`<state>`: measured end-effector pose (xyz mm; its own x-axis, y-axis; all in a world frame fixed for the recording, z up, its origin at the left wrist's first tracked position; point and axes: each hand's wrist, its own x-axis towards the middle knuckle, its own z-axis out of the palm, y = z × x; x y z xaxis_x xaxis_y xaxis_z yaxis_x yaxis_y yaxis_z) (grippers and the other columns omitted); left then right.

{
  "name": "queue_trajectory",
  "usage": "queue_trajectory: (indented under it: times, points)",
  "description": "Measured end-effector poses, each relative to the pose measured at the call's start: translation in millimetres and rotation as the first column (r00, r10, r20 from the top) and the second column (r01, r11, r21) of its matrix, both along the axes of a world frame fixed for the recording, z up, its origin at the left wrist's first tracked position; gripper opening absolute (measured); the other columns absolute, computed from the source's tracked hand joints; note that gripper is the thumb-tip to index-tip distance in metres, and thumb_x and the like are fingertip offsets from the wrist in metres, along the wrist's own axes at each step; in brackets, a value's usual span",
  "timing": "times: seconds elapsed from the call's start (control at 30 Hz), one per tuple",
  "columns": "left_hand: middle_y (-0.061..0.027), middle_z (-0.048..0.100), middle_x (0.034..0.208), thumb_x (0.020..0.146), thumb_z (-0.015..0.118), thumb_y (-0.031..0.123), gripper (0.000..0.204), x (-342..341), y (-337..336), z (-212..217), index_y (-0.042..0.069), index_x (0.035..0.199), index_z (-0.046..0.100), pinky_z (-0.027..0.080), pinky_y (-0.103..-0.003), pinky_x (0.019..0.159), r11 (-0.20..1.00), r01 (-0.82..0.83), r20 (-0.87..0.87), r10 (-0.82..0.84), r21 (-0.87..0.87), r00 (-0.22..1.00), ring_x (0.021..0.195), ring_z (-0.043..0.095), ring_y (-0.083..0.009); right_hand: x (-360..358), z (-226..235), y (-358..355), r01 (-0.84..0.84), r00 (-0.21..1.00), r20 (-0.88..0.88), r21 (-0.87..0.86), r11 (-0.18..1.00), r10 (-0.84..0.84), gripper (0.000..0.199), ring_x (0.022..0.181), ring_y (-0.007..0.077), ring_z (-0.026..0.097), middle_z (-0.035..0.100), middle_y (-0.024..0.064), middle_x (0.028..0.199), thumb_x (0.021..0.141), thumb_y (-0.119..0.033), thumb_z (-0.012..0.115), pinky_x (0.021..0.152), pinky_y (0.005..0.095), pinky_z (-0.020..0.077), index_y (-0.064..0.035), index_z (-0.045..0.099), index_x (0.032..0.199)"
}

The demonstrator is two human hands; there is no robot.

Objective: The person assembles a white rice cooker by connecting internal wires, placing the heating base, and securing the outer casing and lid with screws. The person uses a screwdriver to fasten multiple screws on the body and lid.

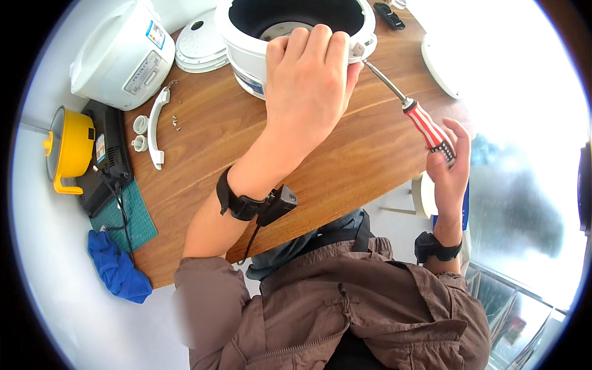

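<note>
A white rice cooker body with a dark inside stands at the far middle of the wooden table, its lid off. My left hand has its fingers hooked over the near rim, closed on it. In my right hand, a screwdriver with a red-and-white striped handle slants up to the left. The fingers curl loosely round the handle's end. Its metal tip touches or nearly touches the white bracket on the body's right side; the exact contact is too small to tell.
A second white rice cooker, a round white lid, a curved white handle, white caps and several screws sit left. Beyond them are a yellow pot, green mat and blue cloth. A white curved piece lies right.
</note>
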<state>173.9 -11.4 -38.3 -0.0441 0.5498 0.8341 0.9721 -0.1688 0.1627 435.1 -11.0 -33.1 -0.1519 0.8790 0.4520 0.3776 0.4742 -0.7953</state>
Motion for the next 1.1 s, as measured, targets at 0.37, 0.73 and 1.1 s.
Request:
queue_trajectory:
  times: [0.37,0.73,1.1]
  points:
    - [-0.0023,0.062,0.102,0.082,0.082,0.023,0.037,0,-2,2,0.009,0.112,0.066,0.036,-0.039,0.087,1.000,0.000,-0.006,0.000,-0.020,1.000,0.096,0.057,-0.0221,5,22,-4,-0.067,0.969,0.232,-0.095,0.993,0.088,0.051,0.070,0.0079,0.060,0.065,0.0025,0.091,0.092,-0.042,0.073,0.059,0.0218,0.0455,-0.0013,0.059,0.119]
    - [-0.0021,0.061,0.101,0.081,0.082,0.025,0.038,-4,0,1,0.010,0.113,0.066,0.036,-0.039,0.088,1.000,0.005,-0.015,-0.005,-0.015,1.000,0.096,0.057,-0.0224,6,17,7,-0.591,0.750,-0.656,-0.605,0.534,0.087,0.041,0.056,0.0037,0.047,0.058,0.0119,0.111,0.108,-0.031,0.054,0.045,0.0179,0.0335,0.0008,0.049,0.133]
    - [-0.0025,0.061,0.102,0.081,0.082,0.025,0.038,-6,-2,1,0.009,0.113,0.066,0.036,-0.039,0.088,1.000,0.000,-0.002,-0.001,-0.030,1.000,0.096,0.057,-0.0224,14,14,22,-0.794,0.562,-0.826,-0.555,0.249,-0.048,0.036,0.051,0.0071,0.049,0.066,0.0128,0.096,0.105,-0.027,0.060,0.044,0.0216,0.0422,0.0007,0.056,0.128]
